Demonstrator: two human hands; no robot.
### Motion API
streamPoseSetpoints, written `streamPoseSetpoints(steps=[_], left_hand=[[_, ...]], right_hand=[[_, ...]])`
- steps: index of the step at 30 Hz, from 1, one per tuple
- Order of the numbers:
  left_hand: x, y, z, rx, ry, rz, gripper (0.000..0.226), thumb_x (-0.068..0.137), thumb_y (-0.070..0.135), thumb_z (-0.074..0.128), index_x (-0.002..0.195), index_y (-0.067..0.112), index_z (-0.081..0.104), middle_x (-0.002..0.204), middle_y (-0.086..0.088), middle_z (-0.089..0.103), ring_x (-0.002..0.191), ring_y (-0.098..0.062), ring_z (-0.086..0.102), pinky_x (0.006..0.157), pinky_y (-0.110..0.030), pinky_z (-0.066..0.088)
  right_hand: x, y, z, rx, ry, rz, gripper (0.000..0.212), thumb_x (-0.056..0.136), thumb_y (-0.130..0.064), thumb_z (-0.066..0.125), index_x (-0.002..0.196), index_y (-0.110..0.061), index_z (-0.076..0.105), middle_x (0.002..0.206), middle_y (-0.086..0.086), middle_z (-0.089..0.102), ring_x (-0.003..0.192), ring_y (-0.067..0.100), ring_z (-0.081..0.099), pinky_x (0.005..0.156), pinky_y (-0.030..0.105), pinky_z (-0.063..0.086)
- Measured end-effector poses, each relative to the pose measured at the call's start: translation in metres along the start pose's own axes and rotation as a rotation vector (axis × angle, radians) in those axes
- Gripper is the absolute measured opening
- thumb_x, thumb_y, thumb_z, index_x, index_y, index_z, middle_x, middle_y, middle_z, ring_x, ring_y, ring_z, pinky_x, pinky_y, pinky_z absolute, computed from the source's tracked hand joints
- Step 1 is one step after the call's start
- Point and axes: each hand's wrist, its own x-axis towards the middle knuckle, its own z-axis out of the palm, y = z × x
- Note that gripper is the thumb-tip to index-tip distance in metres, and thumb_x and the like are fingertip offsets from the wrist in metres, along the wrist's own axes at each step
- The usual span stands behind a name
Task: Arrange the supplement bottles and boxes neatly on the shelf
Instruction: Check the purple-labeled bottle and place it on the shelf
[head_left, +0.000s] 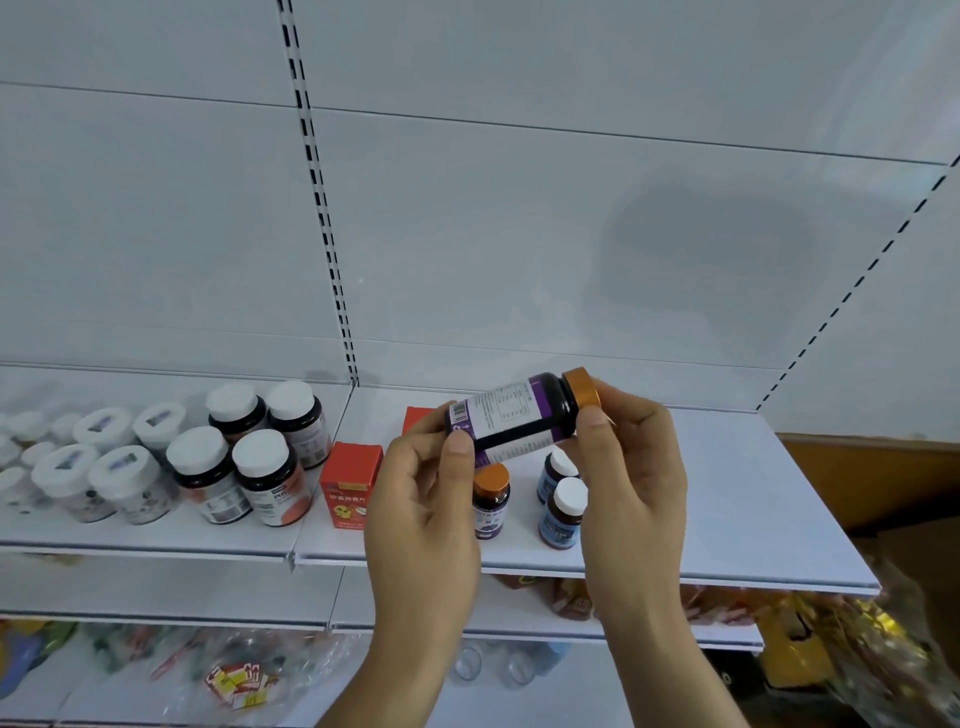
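Supplement count on the shelf as I see it.

I count two orange-capped dark bottles, one held sideways and one standing; two small blue-labelled, white-capped bottles; four dark, white-capped bottles with orange labels; two red boxes; at least four white tubs, with more blurred at the left edge.
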Motion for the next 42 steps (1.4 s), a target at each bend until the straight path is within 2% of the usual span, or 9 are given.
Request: streamPoseSetpoints(steps=[3,7,13,17,20,25,29,34,42], left_hand=[[0.001,0.002,-0.003,0.018,-0.003,-0.002,0.027,0.093,0.034,0.053,0.099,0.012,0.066,0.09,0.01,0.075,0.072,0.003,0.067,0.06,-0.007,0.046],[0.0,0.002,-0.005,-0.033,-0.069,-0.031,0.011,0.099,0.01,0.052,0.097,0.008,0.063,0.116,0.018,0.068,0.074,0.004,0.067,0.062,-0.007,0.047],[0.006,-0.002,-0.005,0.025,-0.034,-0.042,0.034,0.087,0.045,0.05,0.097,0.015,0.062,0.079,0.01,0.073,0.074,-0.005,0.071,0.061,-0.012,0.05],[0.005,-0.006,-0.009,-0.003,-0.053,-0.065,0.014,0.099,0.022,0.051,0.099,0.015,0.063,0.11,0.016,0.07,0.089,0.004,0.068,0.068,-0.008,0.048],[0.005,-0.009,-0.011,0.006,-0.093,-0.042,0.012,0.1,0.013,0.052,0.101,0.016,0.063,0.119,0.021,0.068,0.093,0.0,0.066,0.072,-0.01,0.048],[0.01,-0.008,-0.012,0.049,-0.093,-0.071,0.023,0.094,0.038,0.05,0.096,0.02,0.062,0.087,0.02,0.074,0.082,-0.006,0.072,0.07,-0.024,0.047],[0.013,-0.01,-0.012,0.066,-0.102,-0.083,0.032,0.09,0.047,0.049,0.093,0.018,0.064,0.077,0.018,0.072,0.074,-0.003,0.068,0.062,-0.016,0.047],[0.013,-0.014,-0.011,0.04,-0.104,-0.111,0.027,0.09,0.042,0.051,0.097,0.02,0.064,0.087,0.015,0.074,0.082,-0.008,0.073,0.068,-0.022,0.05],[0.017,-0.022,-0.009,0.062,-0.102,-0.188,0.03,0.094,0.044,0.048,0.099,0.021,0.067,0.087,0.013,0.075,0.083,-0.011,0.074,0.078,-0.033,0.057]], right_hand=[[-0.003,-0.001,0.002,0.005,-0.009,-0.021,0.021,0.1,-0.004,0.056,0.115,-0.013,0.067,0.112,-0.005,0.075,0.111,0.01,0.068,0.098,0.029,0.054],[0.001,-0.001,0.006,-0.008,0.034,-0.03,0.013,0.092,-0.028,0.065,0.101,-0.02,0.068,0.097,-0.005,0.076,0.094,0.011,0.072,0.079,0.021,0.056],[0.0,0.001,0.008,-0.004,-0.027,-0.006,0.019,0.101,-0.01,0.055,0.115,-0.016,0.066,0.114,-0.006,0.074,0.113,0.009,0.067,0.095,0.031,0.056],[0.002,0.0,0.01,0.001,0.024,-0.01,0.009,0.096,-0.014,0.064,0.104,-0.016,0.069,0.099,-0.007,0.077,0.096,0.006,0.071,0.079,0.019,0.055],[0.005,0.004,0.01,-0.024,0.042,0.024,0.007,0.096,-0.022,0.065,0.101,-0.02,0.068,0.096,-0.006,0.077,0.093,0.01,0.072,0.08,0.025,0.058],[0.002,0.004,0.01,0.019,-0.018,0.04,0.022,0.101,-0.008,0.055,0.111,-0.021,0.07,0.108,-0.002,0.076,0.108,0.014,0.07,0.09,0.024,0.057],[0.004,0.003,0.011,0.024,0.049,0.028,0.013,0.097,-0.012,0.062,0.103,-0.019,0.071,0.1,0.0,0.077,0.096,0.013,0.072,0.079,0.022,0.056],[0.008,0.009,0.014,-0.028,0.063,0.043,0.012,0.091,-0.027,0.067,0.101,-0.021,0.07,0.099,0.0,0.076,0.097,0.018,0.071,0.085,0.028,0.059],[0.008,0.003,0.015,0.094,-0.016,0.047,0.021,0.092,-0.004,0.067,0.108,-0.016,0.068,0.103,-0.003,0.077,0.099,0.01,0.072,0.077,0.016,0.055]])
